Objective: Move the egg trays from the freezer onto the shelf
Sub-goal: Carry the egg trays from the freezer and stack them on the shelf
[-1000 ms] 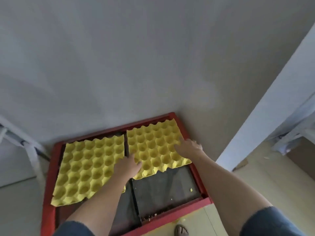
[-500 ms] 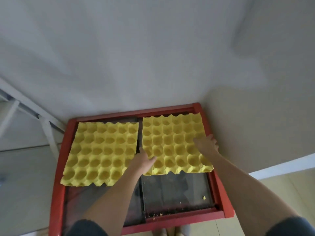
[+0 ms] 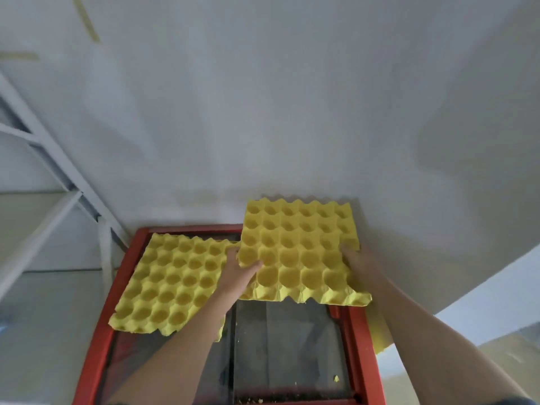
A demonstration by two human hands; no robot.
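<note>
The red-framed freezer (image 3: 96,340) stands against the white wall, its dark glass top mostly bare apart from a few yellow crumbs (image 3: 336,378). One empty yellow egg tray (image 3: 172,282) lies across its left half. A second empty tray (image 3: 301,252) is held tilted over the freezer's right rear corner, the left hand (image 3: 238,273) gripping its left edge and the right hand (image 3: 361,263) clasping its right edge.

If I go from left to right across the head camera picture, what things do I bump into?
White metal frame → flat yellow egg tray → left hand → lifted yellow egg tray → right hand.
</note>
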